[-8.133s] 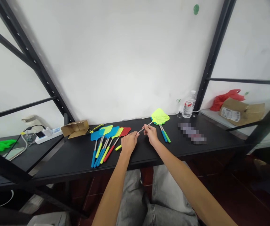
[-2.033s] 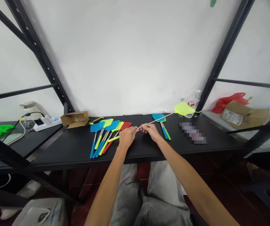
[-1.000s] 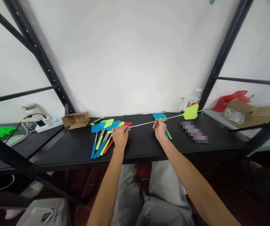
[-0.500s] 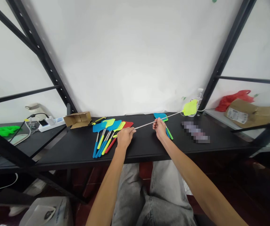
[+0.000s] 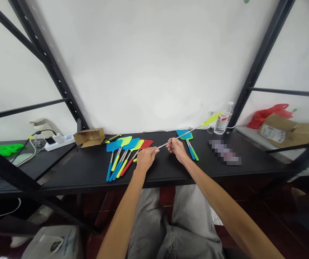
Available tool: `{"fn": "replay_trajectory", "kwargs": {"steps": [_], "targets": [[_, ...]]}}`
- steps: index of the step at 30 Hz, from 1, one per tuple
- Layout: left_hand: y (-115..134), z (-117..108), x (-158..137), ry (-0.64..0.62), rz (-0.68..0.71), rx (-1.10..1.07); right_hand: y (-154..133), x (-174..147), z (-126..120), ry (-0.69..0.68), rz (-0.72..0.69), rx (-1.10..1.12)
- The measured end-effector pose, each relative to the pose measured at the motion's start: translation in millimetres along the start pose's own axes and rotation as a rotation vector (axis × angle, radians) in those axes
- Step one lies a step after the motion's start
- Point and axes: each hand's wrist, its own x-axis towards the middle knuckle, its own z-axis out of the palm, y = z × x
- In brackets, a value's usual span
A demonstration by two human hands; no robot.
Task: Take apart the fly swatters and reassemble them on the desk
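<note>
Both hands are on a yellow-green fly swatter [image 5: 210, 119] with a long thin metal shaft, held up at a slant over the desk. My left hand [image 5: 145, 158] is closed around its lower end, hiding most of the handle. My right hand [image 5: 177, 149] has its fingers curled around the middle of the shaft. The swatter's head points up and right, seen nearly edge-on. Left of my left hand lies a fanned row of blue, yellow-green and red fly swatters [image 5: 126, 158]. Just beyond my right hand lie a blue and a green fly swatter [image 5: 185, 134], overlapping.
On the black desk [image 5: 84, 172], an opened cardboard box [image 5: 89, 138] and a yellow-and-black tool [image 5: 113, 139] lie at the back left. A water bottle [image 5: 222, 120] stands back right, near a blurred-out object [image 5: 224, 153]. Black metal posts [image 5: 257, 64] frame both sides.
My right hand has slid down the shaft toward my left hand. The held swatter's head has dropped slightly left and turned from flat-on to edge-on, uncovering the bottle.
</note>
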Motion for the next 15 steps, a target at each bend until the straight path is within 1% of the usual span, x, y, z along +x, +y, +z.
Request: {"fn": "replay_trajectory", "kwargs": {"steps": [5,9,15], "targets": [[0.7,1.9,-0.3,0.032,0.038,-0.030,1.2,-4.0,3.0,-0.142,0.020,-0.067],[1.7,0.5,-0.2,0.026,0.062,-0.052,0.3,-4.7,2.1,-0.227,0.003,-0.134],[6.5,-4.9,-1.0,-0.006,0.049,-0.054,-4.1,-4.7,6.2,-0.335,-0.021,-0.242]]}}
